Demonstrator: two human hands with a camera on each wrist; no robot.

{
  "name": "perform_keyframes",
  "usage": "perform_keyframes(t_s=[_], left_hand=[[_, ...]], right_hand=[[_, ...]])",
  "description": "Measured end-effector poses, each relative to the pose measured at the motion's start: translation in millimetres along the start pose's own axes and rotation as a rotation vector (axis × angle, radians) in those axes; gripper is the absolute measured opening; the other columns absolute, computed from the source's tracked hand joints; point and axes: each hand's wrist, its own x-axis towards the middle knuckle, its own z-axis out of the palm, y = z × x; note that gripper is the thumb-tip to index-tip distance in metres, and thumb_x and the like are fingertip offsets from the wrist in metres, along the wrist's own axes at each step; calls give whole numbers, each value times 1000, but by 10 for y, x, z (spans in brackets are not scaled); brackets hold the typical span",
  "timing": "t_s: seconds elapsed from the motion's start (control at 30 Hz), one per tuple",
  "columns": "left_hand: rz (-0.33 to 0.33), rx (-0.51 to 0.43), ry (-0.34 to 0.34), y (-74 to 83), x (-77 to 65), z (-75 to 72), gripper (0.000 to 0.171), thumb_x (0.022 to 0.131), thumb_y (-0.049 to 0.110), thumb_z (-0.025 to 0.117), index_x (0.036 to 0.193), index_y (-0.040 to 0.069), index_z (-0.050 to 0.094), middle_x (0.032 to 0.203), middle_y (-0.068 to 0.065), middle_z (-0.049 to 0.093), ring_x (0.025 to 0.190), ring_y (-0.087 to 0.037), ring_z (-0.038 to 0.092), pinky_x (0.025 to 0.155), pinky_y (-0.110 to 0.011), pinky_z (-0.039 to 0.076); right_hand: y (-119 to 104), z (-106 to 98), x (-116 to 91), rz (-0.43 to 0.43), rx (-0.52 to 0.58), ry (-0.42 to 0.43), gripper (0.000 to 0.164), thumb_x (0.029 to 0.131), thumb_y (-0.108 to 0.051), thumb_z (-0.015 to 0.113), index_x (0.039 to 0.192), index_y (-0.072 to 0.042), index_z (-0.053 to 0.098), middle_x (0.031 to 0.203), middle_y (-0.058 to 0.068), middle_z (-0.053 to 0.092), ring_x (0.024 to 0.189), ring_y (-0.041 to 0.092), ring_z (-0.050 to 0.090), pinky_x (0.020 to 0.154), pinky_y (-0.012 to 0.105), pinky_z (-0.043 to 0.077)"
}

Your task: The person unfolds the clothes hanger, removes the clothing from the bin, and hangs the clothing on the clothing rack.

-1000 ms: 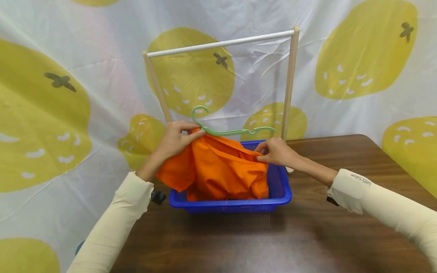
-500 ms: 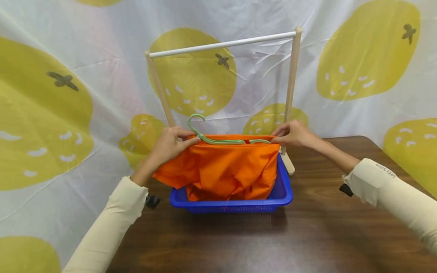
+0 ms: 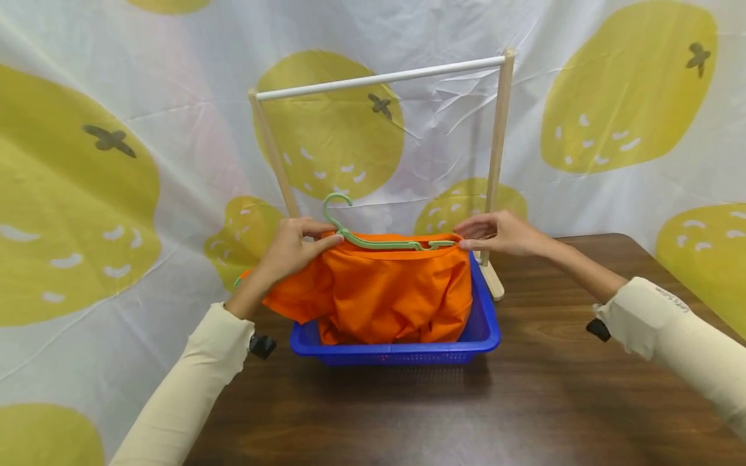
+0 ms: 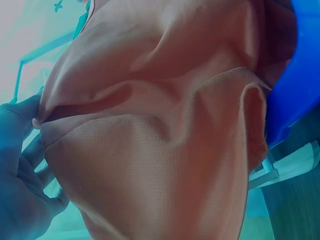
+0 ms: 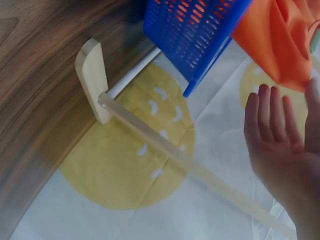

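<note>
green hanger [image 3: 381,245]: axis roughly 9–3 o'clock
left hand [image 3: 291,251]: pinching shirt [image 3: 381,291], nearer hook [image 3: 326,210]
right hand [image 3: 506,234]: fingers straight; hanger 9 o'clock

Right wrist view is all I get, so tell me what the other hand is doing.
Observer: In the head view, the left hand pinches the orange shirt at its top edge, close by the green hanger.

Operator: Describe how that hanger sits.

Observer: It lies along the shirt's neck opening, with its hook sticking up at the left hand's end.

Operator: Report whether the hook is on the rack.

Observer: It isn't; the head view shows the hook apart from the white top bar of the rack.
</note>
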Motion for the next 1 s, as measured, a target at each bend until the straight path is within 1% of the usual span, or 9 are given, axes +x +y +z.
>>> perform_keyframes(t_s=[0.07,0.13,0.2,0.33,0.4,0.53,0.73,0.87,1.0], left_hand=[[-2,-8,9,0,1,-5,21,88,17,85,105,6,83,99,-12,79,90,-28,72,77,-43,58],[1,-2,11,1,4,-4,20,88,17,85,105,6,84,99,-12,79,90,-28,73,77,-44,59],[2,5,10,7,9,7,21,88,18,86,105,6,84,98,-12,79,90,-28,73,77,-44,59],[16,16,1,17,26,58,23,88,21,85,106,7,84,95,-11,79,90,-28,73,79,-47,59],[31,16,1,32,40,92,23,88,21,85,106,7,84,92,-11,78,89,-28,73,80,-48,59],[53,30,2,78,76,160,24,88,22,86,107,7,83,88,-9,77,87,-27,72,79,-46,59],[69,29,12,121,112,256,22,88,21,86,105,7,84,89,-10,79,80,-24,72,73,-39,59],[57,-3,16,137,112,305,20,89,20,85,103,7,84,95,-10,80,81,-23,74,70,-38,59],[42,-14,23,114,101,348,19,90,20,84,103,7,84,96,-9,80,81,-23,74,70,-38,59]], right_hand=[[15,6,-22,-54,-25,-18,33,91,-5,80,121,6,73,105,17,78,92,20,77,77,24,60],[23,20,-23,-106,-80,-11,27,90,-7,81,115,3,77,96,11,79,81,15,76,68,22,58],[21,50,1,-152,-159,25,19,90,-11,82,108,-4,81,88,2,79,67,8,69,58,18,52],[-40,144,102,-202,-264,103,9,91,-17,82,99,-13,84,79,-7,77,55,2,56,52,20,42],[-93,205,171,-210,-268,114,10,91,-19,83,99,-14,85,79,-7,77,58,1,60,54,19,45],[-217,324,322,-222,-238,83,9,93,-23,81,94,-15,84,71,-8,73,53,0,53,53,19,41],[-393,477,519,-258,-225,67,10,90,-21,84,96,-13,85,77,-6,77,58,0,58,57,18,45],[-475,543,613,-267,-257,55,12,89,-24,85,97,-15,86,72,-9,74,56,1,46,55,19,38],[-528,580,668,-252,-273,42,12,90,-27,84,96,-17,85,72,-11,73,55,2,43,56,21,36]])
